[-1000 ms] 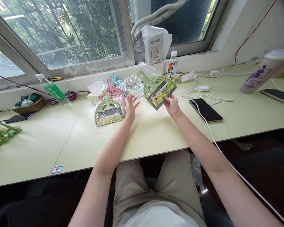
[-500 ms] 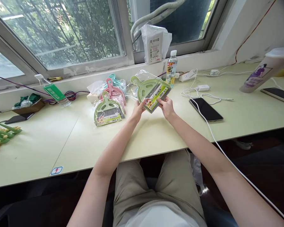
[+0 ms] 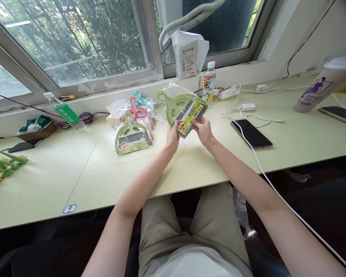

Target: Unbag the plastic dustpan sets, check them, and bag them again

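Note:
A green dustpan and brush set in clear plastic wrap is held above the table, tilted, its handle toward the upper left. My left hand grips its lower left corner, thumb on the printed label. On the lower right side, my right hand pinches the label edge. To the left lies another wrapped green dustpan set, partly covering a pink dustpan set. Teal dustpan sets show behind the pink one.
On the right lie a black phone and white charging cables. A drink bottle stands behind my hands. Farther out are a green-labelled bottle, a small box and a large cup. The table's edge runs before my lap.
My left hand has shifted slightly right along the lower edge of the held dustpan set. The set has turned a little, and its handle sits slightly farther left.

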A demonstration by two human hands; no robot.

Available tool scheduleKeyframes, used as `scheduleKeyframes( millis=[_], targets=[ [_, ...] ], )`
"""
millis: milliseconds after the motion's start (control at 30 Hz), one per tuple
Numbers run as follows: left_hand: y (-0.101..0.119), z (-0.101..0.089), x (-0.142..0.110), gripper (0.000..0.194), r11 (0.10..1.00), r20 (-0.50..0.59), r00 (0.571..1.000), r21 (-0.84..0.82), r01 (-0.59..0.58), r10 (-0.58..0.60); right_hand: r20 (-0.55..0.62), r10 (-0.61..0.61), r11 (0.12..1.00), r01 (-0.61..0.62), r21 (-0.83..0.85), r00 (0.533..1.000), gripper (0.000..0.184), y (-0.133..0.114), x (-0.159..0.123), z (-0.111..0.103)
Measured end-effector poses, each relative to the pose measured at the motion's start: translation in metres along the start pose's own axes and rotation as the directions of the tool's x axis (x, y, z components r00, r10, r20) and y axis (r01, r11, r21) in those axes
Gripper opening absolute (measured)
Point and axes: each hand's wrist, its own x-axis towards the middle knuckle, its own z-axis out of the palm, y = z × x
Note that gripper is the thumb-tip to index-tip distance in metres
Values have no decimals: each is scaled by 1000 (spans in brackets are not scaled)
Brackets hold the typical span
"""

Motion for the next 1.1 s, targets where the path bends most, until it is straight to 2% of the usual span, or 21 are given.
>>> scheduleKeyframes(
  millis=[100,167,267,367,467,600,800,967,1033,1100],
  targets=[
    [-3,1,-3,27,989,86,989,91,113,-121,-34,-23,999,24,29,999,36,-1,3,-3],
    [-3,1,-3,23,982,143,976,119,147,-163,-43,-45,998,47,42,998,36,-1,4,-4],
    [-1,-3,2,24,996,179,980,41,80,-86,-49,-54,998,55,18,997,44,-1,2,-1],
    [3,-8,7,24,999,124,992,-36,-2,6,-56,-13,998,10,-55,998,55,1,-2,4],
    [4,-11,8,26,999,114,993,-26,-20,23,-27,-13,999,12,-35,1000,57,2,-3,5],
    [-1,-9,2,29,996,205,977,78,38,-53,-49,-38,998,40,44,998,54,6,1,0],
    [-14,-9,-7,44,982,219,965,150,114,-145,-129,-27,997,35,64,991,46,15,6,-4],
    [-23,-3,-13,46,951,294,915,220,218,-277,-196,-43,994,62,94,980,40,15,11,-10],
    [-20,-1,-12,39,959,258,937,216,183,-237,-210,-49,994,69,89,976,39,13,13,-11],
    [-14,-3,-7,32,978,199,970,180,106,-142,-211,-48,994,67,85,976,39,12,14,-11]
  ],
)
